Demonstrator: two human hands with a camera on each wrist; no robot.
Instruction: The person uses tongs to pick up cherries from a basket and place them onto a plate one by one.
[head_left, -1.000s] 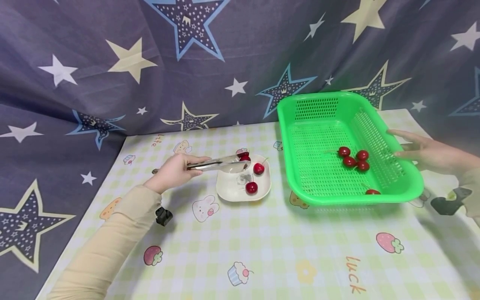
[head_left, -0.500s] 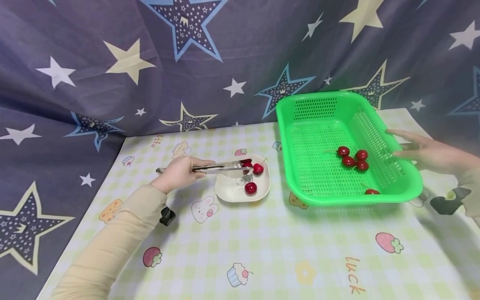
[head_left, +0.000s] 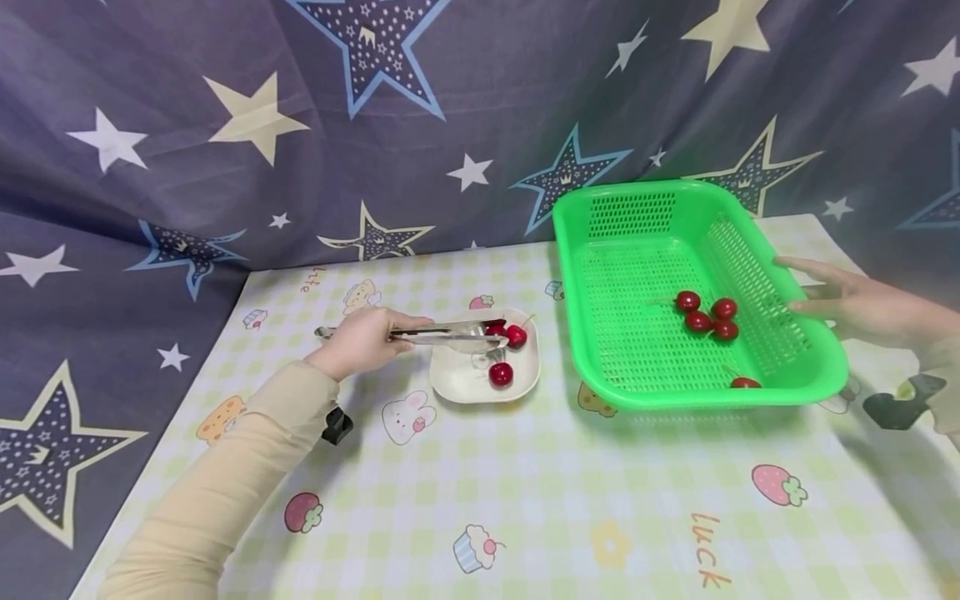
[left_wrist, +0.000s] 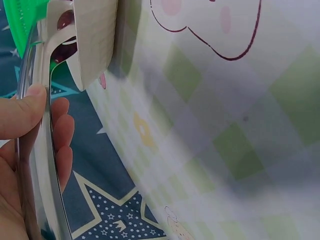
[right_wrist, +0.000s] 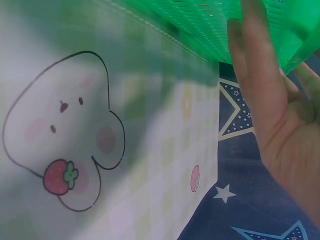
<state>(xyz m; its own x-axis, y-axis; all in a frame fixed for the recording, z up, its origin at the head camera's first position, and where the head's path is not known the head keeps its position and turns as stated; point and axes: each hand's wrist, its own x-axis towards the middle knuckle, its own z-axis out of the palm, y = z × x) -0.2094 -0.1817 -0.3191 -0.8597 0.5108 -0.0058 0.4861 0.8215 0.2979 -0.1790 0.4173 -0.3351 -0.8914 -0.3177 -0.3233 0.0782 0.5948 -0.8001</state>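
Note:
My left hand (head_left: 363,342) grips a pair of metal tongs (head_left: 442,335), thumb on one side and fingers on the other in the left wrist view. The tongs' tips reach into a small white dish (head_left: 457,385). Between their arms shows one dark red cherry (head_left: 495,330), partly covered. Another cherry (head_left: 516,337) lies just right of the tips, and a third cherry (head_left: 501,374) sits nearer the front of the dish. At the far right, my right hand (head_left: 855,302) touches the rim of a green plastic basket (head_left: 592,392) with fairly straight fingers.
Several cherries (head_left: 699,322) lie grouped inside the basket, and one cherry (head_left: 745,383) is by its front wall. A checked, printed tablecloth (head_left: 547,500) covers the table. Behind it hangs a dark star-patterned cloth (head_left: 465,100).
My left hand and the tongs have moved slightly right and down over the dish, and the tongs' tips are now closer to the right-hand cherry. The right hand and basket stay put.

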